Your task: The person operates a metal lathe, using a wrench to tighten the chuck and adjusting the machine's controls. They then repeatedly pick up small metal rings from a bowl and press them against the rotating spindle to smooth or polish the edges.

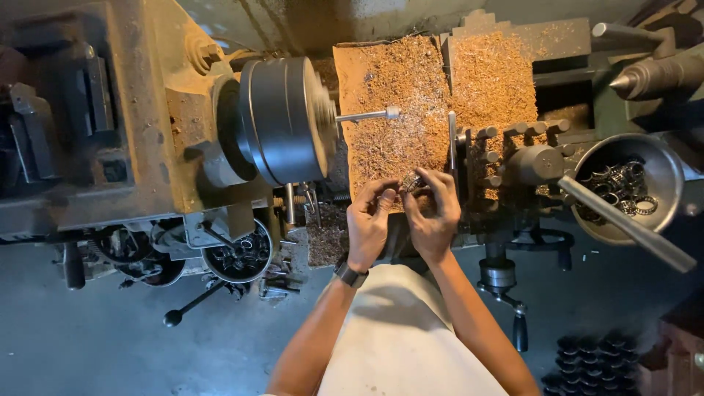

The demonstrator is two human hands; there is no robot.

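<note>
Head view: both hands, left and right, are pinching a small metal ring between fingertips, risking slipping into swarf beyond or straying toward the chuck upper-left.

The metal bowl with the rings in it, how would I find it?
Start at the big dark round chuck of the lathe, then go right past the shavings-covered carriage. The grey metal bowl sits at the far right, holding dark rings, with a long handle crossing it.
</note>
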